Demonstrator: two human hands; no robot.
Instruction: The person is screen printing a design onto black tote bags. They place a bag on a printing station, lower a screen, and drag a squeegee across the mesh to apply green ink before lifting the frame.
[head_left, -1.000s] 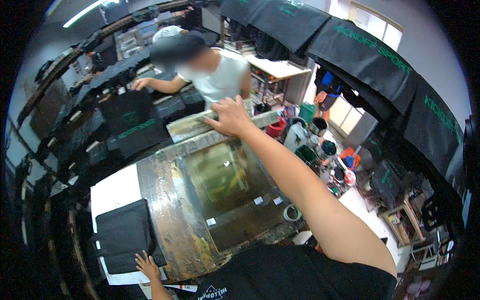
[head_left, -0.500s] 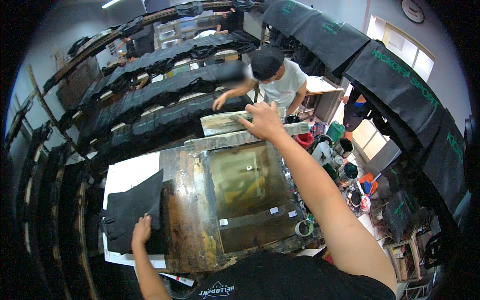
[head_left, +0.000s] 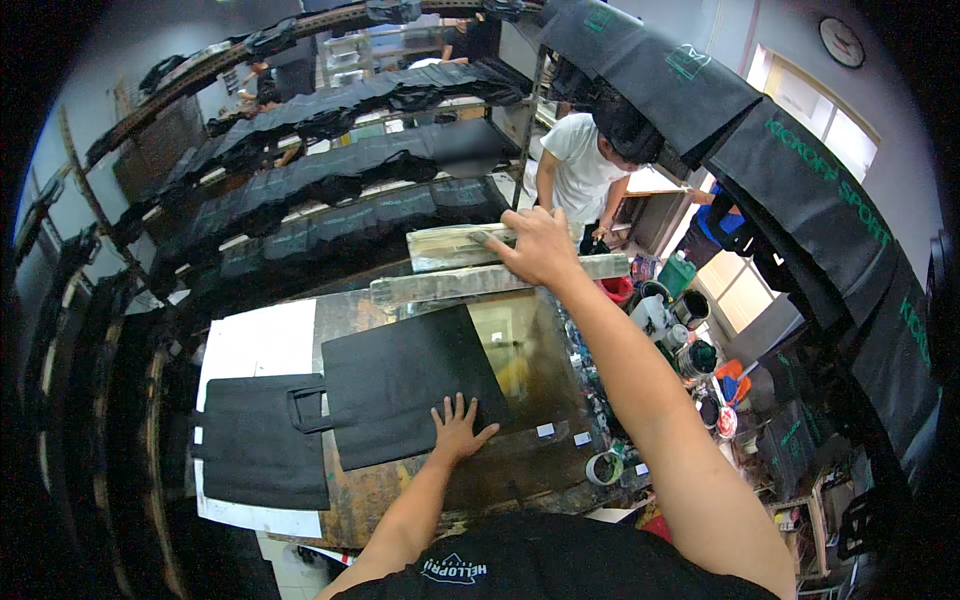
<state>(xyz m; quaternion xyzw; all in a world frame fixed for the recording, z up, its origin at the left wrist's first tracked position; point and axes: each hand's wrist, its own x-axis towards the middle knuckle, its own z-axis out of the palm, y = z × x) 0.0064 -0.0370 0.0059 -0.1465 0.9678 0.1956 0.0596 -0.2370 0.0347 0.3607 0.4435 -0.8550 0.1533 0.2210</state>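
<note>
A flat black fabric bag lies on the work table, partly over an olive-brown panel. My left hand presses on its right part, palm down and fingers spread. My right hand is stretched forward and closed over a stained, pale wooden frame, which I see almost edge-on at the table's far side. A second wooden piece runs behind it, under my fingertips. Left of the bag, another black bag with a looped handle lies on a white board.
Paint cans and bottles crowd the right side, with a tape roll at the table edge. Racks of black bags stand far left; printed black bags hang at right. Beyond the table stands a co-worker in white.
My left hand has moved right, from the white board onto the panel, where a black bag now lies. The right hand keeps its hold. The co-worker has shifted right.
</note>
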